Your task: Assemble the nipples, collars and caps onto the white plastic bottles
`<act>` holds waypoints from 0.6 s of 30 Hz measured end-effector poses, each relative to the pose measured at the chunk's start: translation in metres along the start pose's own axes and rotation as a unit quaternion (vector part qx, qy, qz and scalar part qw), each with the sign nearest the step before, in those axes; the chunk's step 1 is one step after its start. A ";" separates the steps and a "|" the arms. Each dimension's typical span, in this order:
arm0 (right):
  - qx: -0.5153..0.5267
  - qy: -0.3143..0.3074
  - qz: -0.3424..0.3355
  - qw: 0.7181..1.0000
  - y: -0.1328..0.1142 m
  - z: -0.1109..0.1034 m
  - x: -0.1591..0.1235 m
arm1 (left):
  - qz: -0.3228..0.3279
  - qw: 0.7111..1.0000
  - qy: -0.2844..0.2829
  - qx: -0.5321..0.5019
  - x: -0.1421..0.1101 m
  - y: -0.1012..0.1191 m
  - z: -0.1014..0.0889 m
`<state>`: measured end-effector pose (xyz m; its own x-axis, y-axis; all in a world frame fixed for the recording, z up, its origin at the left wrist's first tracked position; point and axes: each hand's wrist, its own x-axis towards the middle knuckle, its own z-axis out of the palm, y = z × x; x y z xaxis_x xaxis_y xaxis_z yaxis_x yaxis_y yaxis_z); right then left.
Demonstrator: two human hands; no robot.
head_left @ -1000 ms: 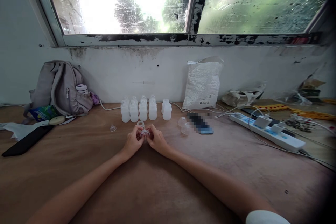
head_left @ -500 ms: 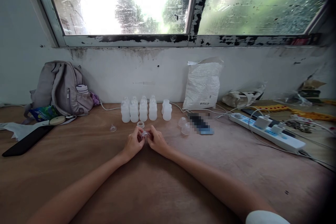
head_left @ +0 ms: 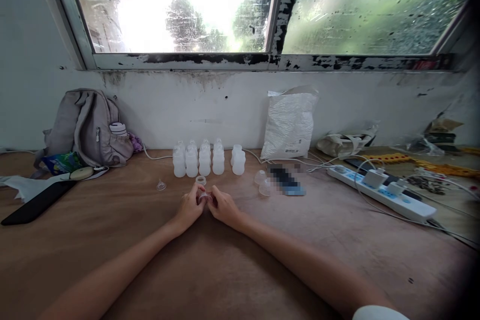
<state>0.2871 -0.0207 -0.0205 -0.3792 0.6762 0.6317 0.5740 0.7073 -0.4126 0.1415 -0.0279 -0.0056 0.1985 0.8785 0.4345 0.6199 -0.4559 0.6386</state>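
My left hand and my right hand meet at the middle of the table, fingertips pinched on a small clear bottle nipple. The fingers cover much of it. Just beyond them a translucent collar ring lies on the wood. Another clear nipple rests off to the left, tip up. Behind my hands stands a row of frosted baby bottles with clear tops. A frosted bottle without such a top is at the row's right, and two clear domed caps lie to the right of my hands.
A phone, partly blurred out, lies beside the caps. Further right are a power strip with plugs and trailing cables. A white padded bag leans on the wall. On the left are a grey backpack and a flat black item.
Both hands, with the nipple, have drawn slightly nearer to me, away from the collar ring, which now shows more fully. The nipple has been tilted between the fingertips. The view has shifted slightly.
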 end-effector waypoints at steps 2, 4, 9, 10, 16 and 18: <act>0.004 -0.004 -0.007 1.000 -0.001 -0.001 -0.001 | -0.011 1.000 -0.003 -0.001 0.000 -0.001 0.000; 0.020 -0.010 -0.015 1.000 -0.001 -0.003 -0.001 | -0.013 1.000 -0.006 -0.004 0.000 -0.002 0.000; 0.060 -0.020 -0.024 0.998 -0.005 -0.012 0.001 | 0.003 1.000 -0.008 -0.008 -0.002 -0.001 0.000; 0.065 -0.023 -0.026 0.997 -0.006 -0.013 0.001 | 0.005 1.000 -0.009 -0.009 -0.002 0.000 0.000; 0.072 -0.059 -0.053 0.994 -0.012 -0.018 0.000 | -0.003 1.000 -0.003 -0.014 -0.001 0.000 -0.002; 0.067 -0.061 -0.059 0.994 -0.012 -0.018 -0.001 | -0.003 1.000 -0.005 -0.015 0.000 0.000 -0.003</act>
<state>0.2938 -0.0333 -0.0040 -0.5277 0.6010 0.6002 0.4220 0.7988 -0.4287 0.1391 -0.0287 -0.0032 0.2029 0.8821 0.4250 0.5980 -0.4553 0.6596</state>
